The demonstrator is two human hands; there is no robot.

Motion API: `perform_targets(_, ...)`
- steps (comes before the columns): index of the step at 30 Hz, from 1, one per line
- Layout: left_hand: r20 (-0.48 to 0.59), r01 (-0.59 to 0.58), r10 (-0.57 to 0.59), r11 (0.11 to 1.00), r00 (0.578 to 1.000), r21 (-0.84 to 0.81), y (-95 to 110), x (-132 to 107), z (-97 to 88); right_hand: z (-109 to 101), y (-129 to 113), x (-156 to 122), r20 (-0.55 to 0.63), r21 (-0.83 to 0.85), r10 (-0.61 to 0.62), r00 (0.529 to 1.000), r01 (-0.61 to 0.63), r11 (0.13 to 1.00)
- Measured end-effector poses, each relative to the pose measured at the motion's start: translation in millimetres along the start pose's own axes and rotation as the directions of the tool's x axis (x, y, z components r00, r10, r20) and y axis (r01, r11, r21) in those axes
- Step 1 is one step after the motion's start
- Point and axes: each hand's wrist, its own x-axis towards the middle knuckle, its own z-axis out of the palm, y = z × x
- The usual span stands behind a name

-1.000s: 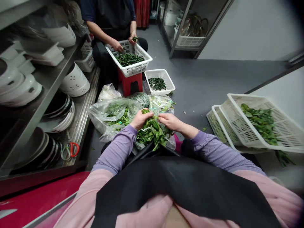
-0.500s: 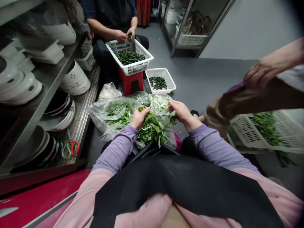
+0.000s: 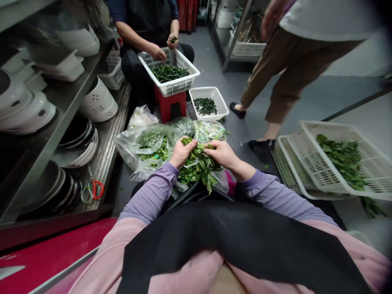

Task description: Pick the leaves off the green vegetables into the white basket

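My left hand (image 3: 183, 152) is closed around a bunch of leafy greens (image 3: 203, 168), stems up by the thumb and leaves hanging down toward my lap. On the right side of the bunch, my right hand (image 3: 223, 154) pinches at the stems, thumb and fingers together; the fingertips touch the greens. Just beyond and to the left lies an open clear plastic bag (image 3: 131, 143) with more greens inside. Leaves under the bunch rest in plastic above a black bag or cloth, partly hidden by my hands.
Opposite, a co-worker sorts green pods over a white basket (image 3: 183, 85) on a red stool (image 3: 171, 108). A smaller white basket (image 3: 225, 111) stands beside it. At right are stacked baskets (image 3: 321, 171) with greens; a person walks past. Left are shelves with dishes and red-handled scissors (image 3: 98, 190).
My right hand has come left, from apart in the air to the stems in my left hand. The passing person has moved farther away, uncovering the right baskets.
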Motion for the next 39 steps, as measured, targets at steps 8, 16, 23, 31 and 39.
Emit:
perform_targets(8,0.091,0.138,-0.127,0.983,0.988,-0.122,-8,-3,4.2,-12,-9,3,0.519,0.391,0.205,0.830,-0.444,0.806)
perform_targets(16,-0.014,0.069,-0.070,0.997,0.997,-0.015,-16,-4,5.2,12,3,0,0.417,0.448,0.246,0.875,-0.434,0.782)
perform_targets(23,-0.050,0.054,-0.055,0.998,0.997,-0.009,-22,1,-0.1,14,13,6,0.370,0.291,0.116,0.922,-0.233,0.928)
perform_targets(31,-0.077,0.084,-0.089,0.995,0.993,-0.059,-25,6,-2.7,8,11,6,0.224,-0.050,-0.118,0.967,0.133,0.990)
perform_targets(39,-0.096,0.024,-0.027,0.999,0.995,-0.038,-29,5,-1.1,14,3,4,0.112,-0.324,-0.145,0.983,0.174,0.930)
